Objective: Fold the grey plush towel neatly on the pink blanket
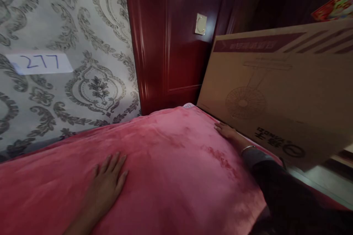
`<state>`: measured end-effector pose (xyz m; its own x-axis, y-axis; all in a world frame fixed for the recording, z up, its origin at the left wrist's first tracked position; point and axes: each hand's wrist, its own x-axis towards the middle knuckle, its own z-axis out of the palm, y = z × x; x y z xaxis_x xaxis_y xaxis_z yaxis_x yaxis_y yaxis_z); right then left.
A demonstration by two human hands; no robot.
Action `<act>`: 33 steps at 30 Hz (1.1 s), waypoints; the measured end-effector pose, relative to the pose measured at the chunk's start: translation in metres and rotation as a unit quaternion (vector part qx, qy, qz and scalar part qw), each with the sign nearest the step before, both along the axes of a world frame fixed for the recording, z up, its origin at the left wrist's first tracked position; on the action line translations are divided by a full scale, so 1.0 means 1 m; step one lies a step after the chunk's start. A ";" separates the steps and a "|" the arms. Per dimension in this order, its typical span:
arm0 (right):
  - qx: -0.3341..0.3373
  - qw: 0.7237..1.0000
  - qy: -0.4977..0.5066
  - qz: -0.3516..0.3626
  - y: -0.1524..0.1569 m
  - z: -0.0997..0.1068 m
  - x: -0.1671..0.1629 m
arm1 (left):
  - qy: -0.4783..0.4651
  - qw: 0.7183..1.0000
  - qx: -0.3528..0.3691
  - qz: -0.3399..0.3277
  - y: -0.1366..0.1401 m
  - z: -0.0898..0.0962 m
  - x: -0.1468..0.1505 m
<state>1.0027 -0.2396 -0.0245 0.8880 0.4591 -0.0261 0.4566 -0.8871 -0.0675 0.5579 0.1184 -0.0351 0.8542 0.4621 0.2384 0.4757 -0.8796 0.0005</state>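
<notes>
A pink plush blanket (165,161) covers the bed across the lower part of the head view, mostly smooth with darker brushed streaks. My left hand (107,180) lies flat on it at the left, fingers spread and holding nothing. Further off to the right, my right hand (227,131) rests near the blanket's right edge, beside the cardboard box. Its fingers are stretched out over the edge, and I see nothing in them. A bracelet and a dark sleeve show on that arm. At the far corner of the blanket a small whitish patch (189,105) shows.
A large cardboard box (289,91) printed with a fan stands tilted along the right side. Behind the far end is a dark red wooden panel (184,62) with a square plate (200,24). Patterned wallpaper (68,18) bears a paper label (41,63) reading 277.
</notes>
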 end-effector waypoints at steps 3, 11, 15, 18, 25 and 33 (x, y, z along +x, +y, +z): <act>0.006 0.999 -0.019 -0.032 -0.029 -0.002 -0.017 | 0.012 1.000 0.003 0.005 -0.002 0.004 0.002; 0.031 0.994 -0.064 -0.080 -0.061 0.002 -0.084 | 0.031 0.999 -0.017 0.001 -0.007 0.018 0.006; 0.040 0.997 -0.059 -0.029 -0.060 -0.008 -0.124 | 0.031 0.999 -0.023 0.004 -0.010 0.020 0.007; 0.033 0.995 -0.045 -0.087 -0.077 -0.006 -0.137 | 0.014 1.000 -0.027 -0.004 -0.012 0.021 0.006; 0.054 0.989 -0.076 -0.117 -0.077 0.008 -0.171 | 0.044 0.996 -0.074 -0.020 -0.017 0.039 0.002; 0.135 0.986 -0.063 0.074 -0.088 -0.047 -0.205 | 0.099 0.985 -0.135 -0.051 -0.077 0.043 -0.096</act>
